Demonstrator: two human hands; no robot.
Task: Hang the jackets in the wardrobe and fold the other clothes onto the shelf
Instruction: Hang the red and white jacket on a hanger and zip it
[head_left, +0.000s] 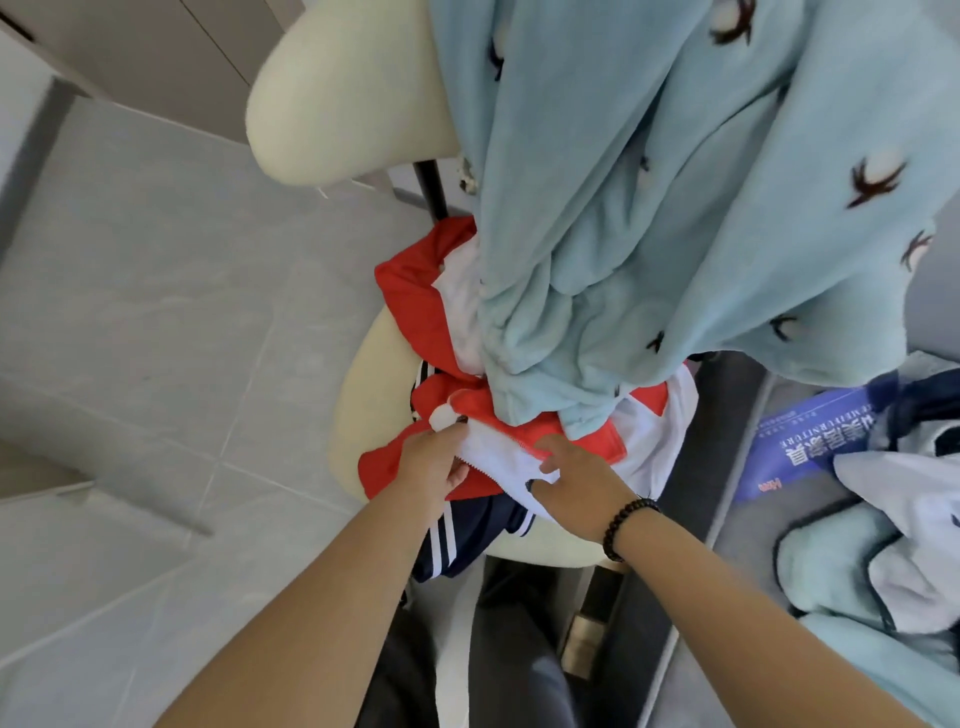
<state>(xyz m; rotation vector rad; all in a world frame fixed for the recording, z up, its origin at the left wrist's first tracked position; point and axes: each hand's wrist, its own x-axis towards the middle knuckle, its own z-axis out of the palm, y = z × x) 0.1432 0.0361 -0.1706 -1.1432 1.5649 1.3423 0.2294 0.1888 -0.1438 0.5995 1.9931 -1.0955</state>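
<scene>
Clothes (649, 182) lie heaped on our chair (363, 395), nothing hung, while our left hand (434, 462) and right hand (576, 478) grasp the jacket (519, 431).

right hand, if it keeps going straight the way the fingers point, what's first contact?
The right hand already touches the red and white jacket at its zipper edge. Straight on, it would likely meet the light blue fleece garment draped over the jacket; depth is unclear.
</scene>
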